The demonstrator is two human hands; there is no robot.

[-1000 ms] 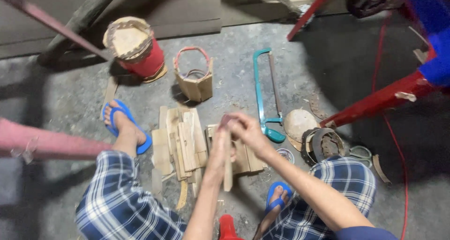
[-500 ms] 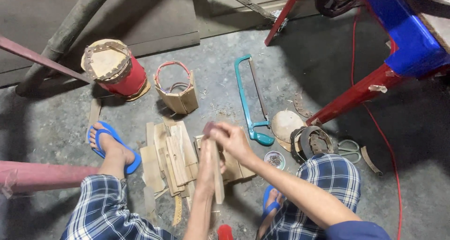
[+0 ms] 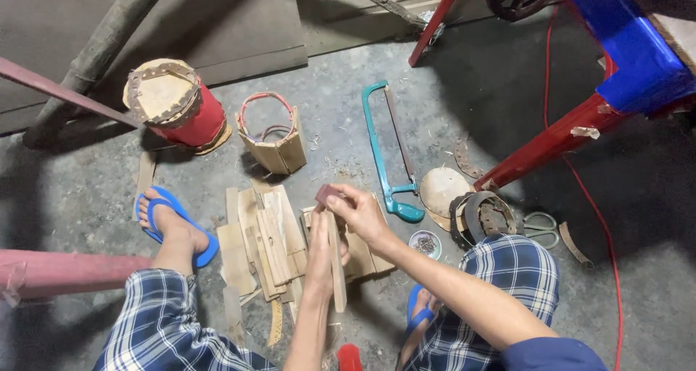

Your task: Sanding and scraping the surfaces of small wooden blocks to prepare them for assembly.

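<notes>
Your left hand (image 3: 319, 251) grips a long pale wooden slat (image 3: 336, 266) upright — your right hand (image 3: 360, 213) pinches a small dark reddish block (image 3: 325, 194) at its top, teal-framed hacksaw (image 3: 388, 153) just right.

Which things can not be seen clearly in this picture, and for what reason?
Head view:
- Left hand: its palm is turned away, so its grip on the wooden strip is hidden.
- Small dark block: right hand covers most of it.
- Small round tin: contents too small to identify.
- Scissors: partly behind the knee.

Teal hacksaw (image 3: 384, 153), red drum (image 3: 177, 110), blue-plaid trousers (image 3: 159, 327), blue sandal (image 3: 174, 226)
</notes>
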